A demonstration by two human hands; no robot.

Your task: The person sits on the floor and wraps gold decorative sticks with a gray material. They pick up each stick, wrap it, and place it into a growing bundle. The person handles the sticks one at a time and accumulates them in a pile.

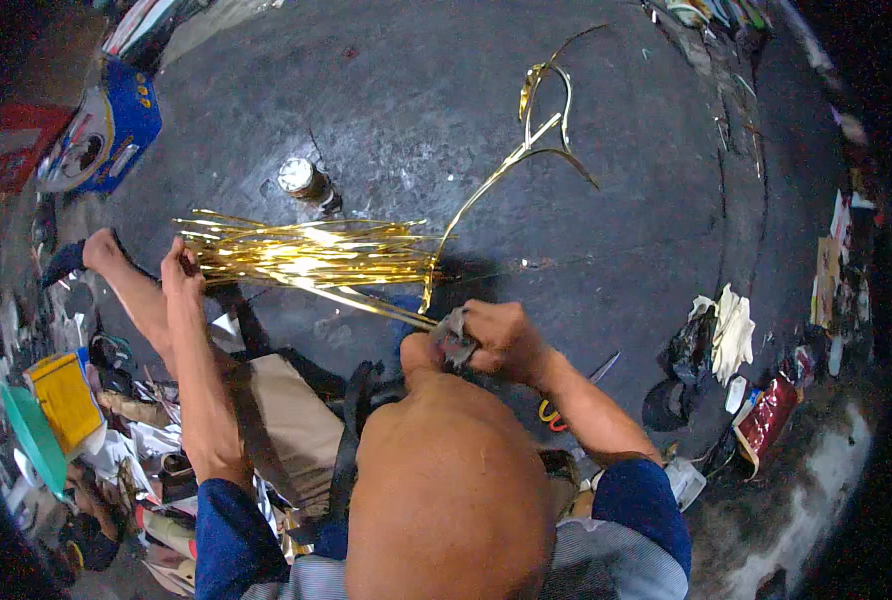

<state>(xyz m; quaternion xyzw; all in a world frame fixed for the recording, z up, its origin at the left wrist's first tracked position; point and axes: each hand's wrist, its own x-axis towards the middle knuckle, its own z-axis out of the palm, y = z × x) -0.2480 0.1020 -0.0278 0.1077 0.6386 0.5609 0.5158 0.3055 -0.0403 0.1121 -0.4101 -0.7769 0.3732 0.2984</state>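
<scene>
Bare knee fills the foreground, bent up close under the camera, as a person in blue sleeves sits on a dark floor working a sheaf of shiny gold strips. Right hand sits just past the knee, curled tight around a grey tool or wad that bears on the near end of one gold strip; whether the fingers also pinch the strip itself cannot be told from here. Left hand reaches out to the person's left, fingers pressed together on the far tips of the bundle of gold strips. That bundle runs almost level between the two hands, its long axis left to right, fanned at the left hand and gathered toward the right, so it lies up and to the left of the right hand, which is the nearer of the two to the gathered end. From that gathered end a curled gold ribbon rises away from the person and loops over the floor. A small jar with a pale lid stands just beyond the bundle. A bare foot rests near the left hand. Orange-handled scissors lie beside the right forearm, and crumpled white paper with scattered packets lies well apart at right.
</scene>
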